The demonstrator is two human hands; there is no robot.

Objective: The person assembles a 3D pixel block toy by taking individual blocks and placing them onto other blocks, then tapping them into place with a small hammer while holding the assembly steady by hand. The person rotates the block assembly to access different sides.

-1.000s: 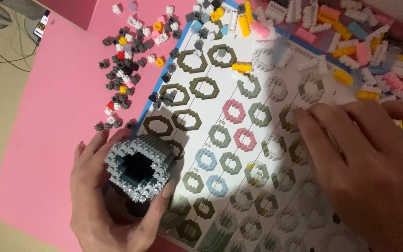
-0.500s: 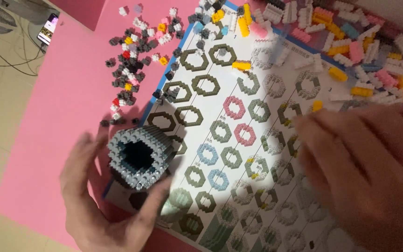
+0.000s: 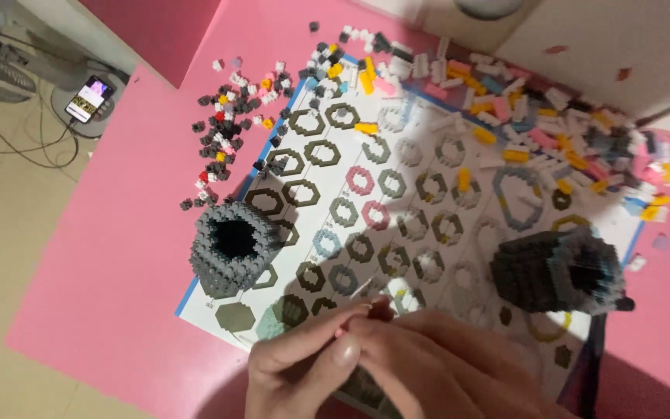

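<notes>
My left hand [image 3: 304, 361] and my right hand [image 3: 451, 368] are pressed together at the bottom edge, fingertips meeting over the lower part of a white instruction sheet [image 3: 397, 147] printed with hexagonal rings. Whether a small piece sits between the fingertips is hidden. A hollow grey brick cylinder [image 3: 233, 247] stands free on the sheet's left edge, up and to the left of my left hand. A darker grey brick build [image 3: 560, 271] lies on the sheet's right side, above my right hand.
The sheet lies on a pink table [image 3: 118, 256]. Several loose small bricks are scattered at the sheet's upper left [image 3: 230, 116] and piled along its top and right [image 3: 552, 132]. A phone [image 3: 88, 98] and cables lie on the floor to the left.
My left hand has let go of the grey cylinder, which now stands alone. Both hands have drawn back to the bottom and come together. The view has shifted, showing the darker build.
</notes>
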